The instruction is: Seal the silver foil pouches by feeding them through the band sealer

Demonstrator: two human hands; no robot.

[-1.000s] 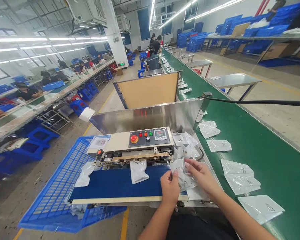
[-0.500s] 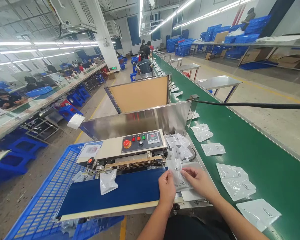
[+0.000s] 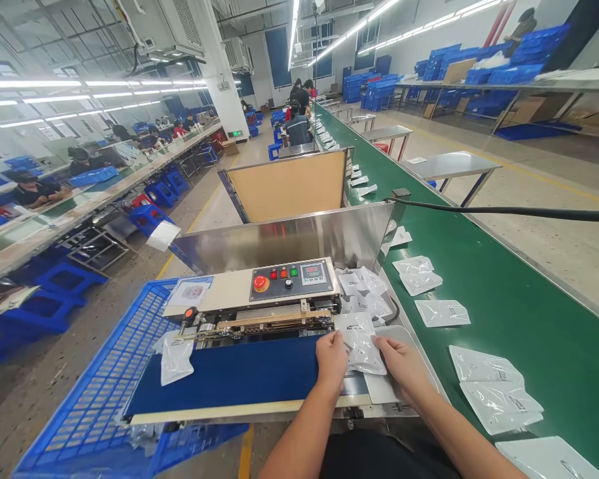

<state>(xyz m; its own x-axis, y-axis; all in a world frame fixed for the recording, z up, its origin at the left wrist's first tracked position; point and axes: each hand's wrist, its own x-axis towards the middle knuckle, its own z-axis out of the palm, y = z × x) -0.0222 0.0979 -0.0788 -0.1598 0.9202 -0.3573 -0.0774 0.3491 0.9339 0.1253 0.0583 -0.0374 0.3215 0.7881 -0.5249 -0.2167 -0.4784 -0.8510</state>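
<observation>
Between my two hands is a white plastic pouch point(image 3: 362, 346), held by its side edges at the right end of the sealing machine point(image 3: 259, 289). My left hand point(image 3: 332, 359) pinches the pouch's left edge, above the end of the blue belt point(image 3: 229, 379). On the opposite edge, the fingers of my right hand point(image 3: 402, 362) are closed. The pouch's top reaches the machine's entry side. Another white pouch point(image 3: 176, 359) hangs from the sealing band at the far left of the belt. Behind my hands lies a pile of white pouches point(image 3: 364, 289).
A green conveyor point(image 3: 504, 286) runs along the right, carrying several white pouches point(image 3: 442, 313). Under the machine's left end stands a blue basket point(image 3: 87, 386). A metal partition point(image 3: 289, 236) rises behind the machine. A black cable point(image 3: 504, 211) crosses above the conveyor. Other people work farther off.
The pouch on the blue belt has travelled left to the belt's end. The pouch in my hands is now spread flatter beside the machine's entry. Pouches on the green conveyor appear shifted right and nearer.
</observation>
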